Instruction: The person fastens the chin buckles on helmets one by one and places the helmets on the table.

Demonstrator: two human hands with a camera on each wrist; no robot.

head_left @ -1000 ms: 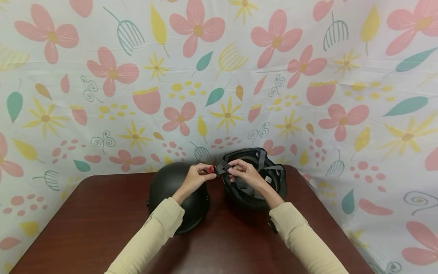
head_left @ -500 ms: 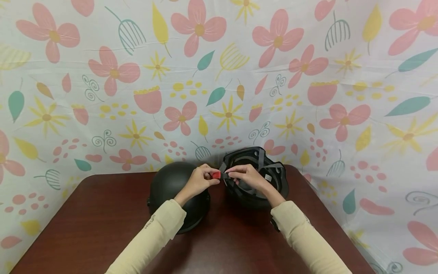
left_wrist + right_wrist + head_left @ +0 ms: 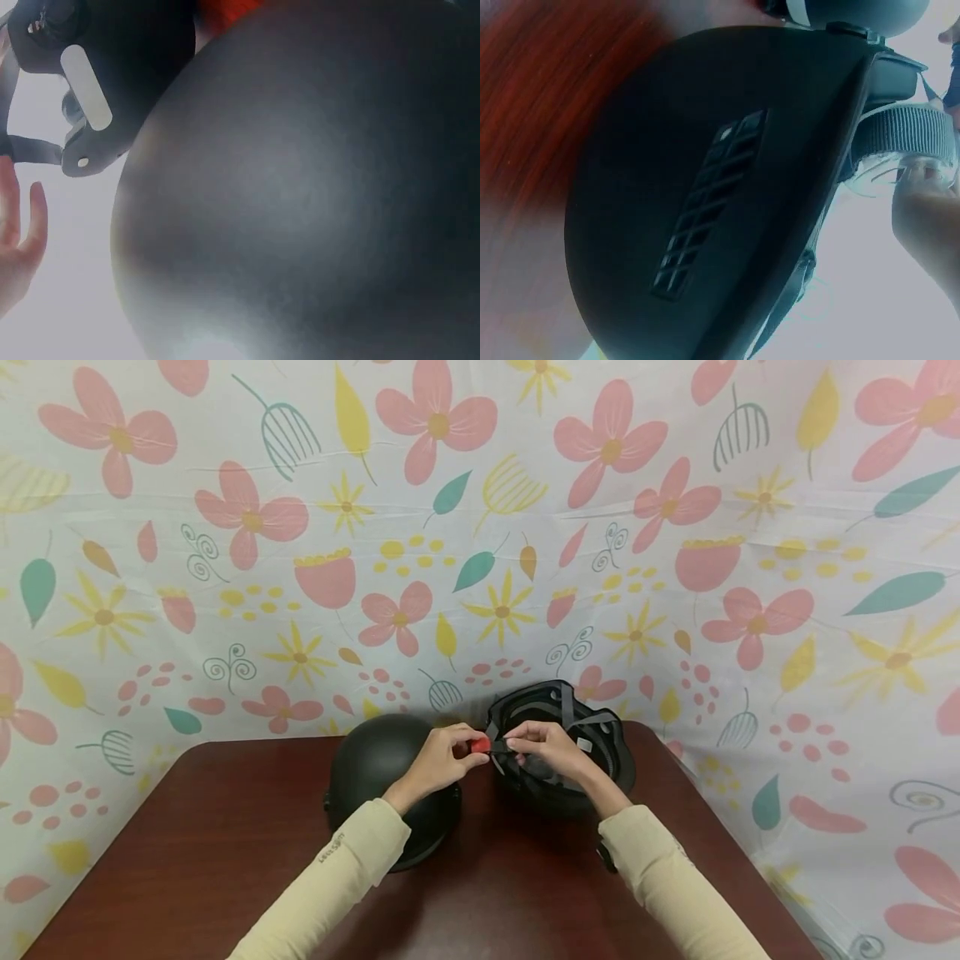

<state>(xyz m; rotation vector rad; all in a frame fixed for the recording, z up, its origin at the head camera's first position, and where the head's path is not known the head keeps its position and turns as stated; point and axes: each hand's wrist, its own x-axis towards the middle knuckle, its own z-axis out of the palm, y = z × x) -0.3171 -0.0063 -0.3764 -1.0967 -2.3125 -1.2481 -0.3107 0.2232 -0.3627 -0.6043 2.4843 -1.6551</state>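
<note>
Over the gap between two black helmets, my left hand (image 3: 442,757) pinches the red end of a chin-strap buckle (image 3: 480,745). The thumb and fingertips of my right hand (image 3: 551,748) grip its dark end, and the two ends meet in line. The strap belongs to the right helmet (image 3: 621,768), which lies with its open side up and grey straps (image 3: 596,720) inside. The left helmet (image 3: 375,756) rests dome up under my left wrist; its smooth shell (image 3: 285,172) fills most of the left wrist view.
Both helmets stand on a dark red-brown table (image 3: 225,827), near its back edge. Behind it hangs a floral cloth (image 3: 480,527). In the right wrist view, the right helmet's side has a slotted vent (image 3: 709,206), and a ribbed round dial (image 3: 904,135) shows past its rim.
Both hands have shifted slightly right and turned the buckle level. Its red end and dark end have come into line between the fingertips. The helmets have barely moved.
</note>
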